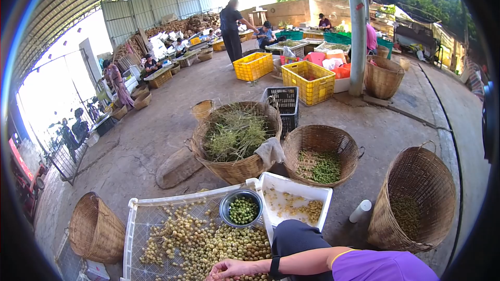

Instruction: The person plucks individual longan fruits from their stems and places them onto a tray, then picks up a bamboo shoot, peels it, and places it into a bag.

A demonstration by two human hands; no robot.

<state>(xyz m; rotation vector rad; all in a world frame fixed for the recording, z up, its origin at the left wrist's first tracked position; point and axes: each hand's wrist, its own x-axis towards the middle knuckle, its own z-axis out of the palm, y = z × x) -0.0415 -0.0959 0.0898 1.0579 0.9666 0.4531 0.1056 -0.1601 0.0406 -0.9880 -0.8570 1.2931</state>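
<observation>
My right hand (pixel 225 269) reaches in from the right, a dark band on its wrist, down to the round yellow-brown fruits (pixel 213 244) spread over a white mesh tray (pixel 136 234). Its fingers are curled in together among the fruits at the bottom edge; what they hold, if anything, is hidden. Beyond the hand, a metal bowl (pixel 223 209) of round green fruits stands on the tray. Next to it is a white foam box (pixel 323 190) with some yellowish fruits at its bottom. My left hand is out of view.
Around the tray stand wicker baskets: one with green stems (pixel 237 171), one with green fruits (pixel 341 143), a tall one at right (pixel 440 187) and one at left (pixel 112 224). A white cylinder (pixel 360 211) is near my knee. Farther off are yellow crates (pixel 312 86), a post (pixel 357 36) and several people.
</observation>
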